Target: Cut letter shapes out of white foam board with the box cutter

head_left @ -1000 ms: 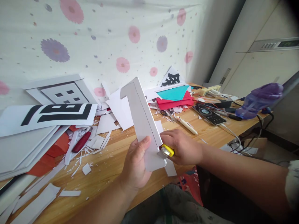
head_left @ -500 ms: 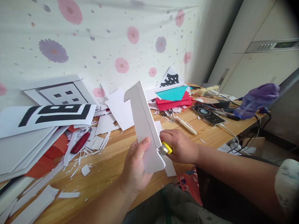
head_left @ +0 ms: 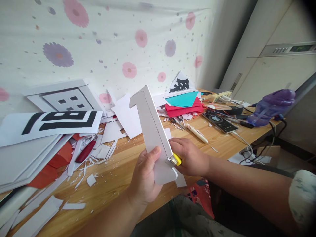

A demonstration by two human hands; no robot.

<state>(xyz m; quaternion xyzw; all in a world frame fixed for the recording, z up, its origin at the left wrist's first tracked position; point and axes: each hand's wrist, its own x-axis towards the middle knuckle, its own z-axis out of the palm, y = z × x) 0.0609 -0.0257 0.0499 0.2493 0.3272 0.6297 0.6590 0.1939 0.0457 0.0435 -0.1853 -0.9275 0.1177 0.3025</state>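
A white foam board piece is held up above the table, a drawn pencil-like line running down its face and a hook shape at its top. My left hand grips its lower part, thumb across the face, other fingers hidden behind. In my right hand is a yellow utility knife, my fingers closed round the handle. The knife's metal end meets the board's right edge near the drawn line, beside a notch low on that edge. How far the blade is sunk in the board I cannot tell.
White sheets with black shapes and stacked boards lie at left, near a dark red-handled tool and offcuts. Scissors, a pen, a phone with a cable and a purple bottle lie rightward.
The knife has shifted slightly down relative to the board's edge. The board and my left hand have moved a little to the right in view.
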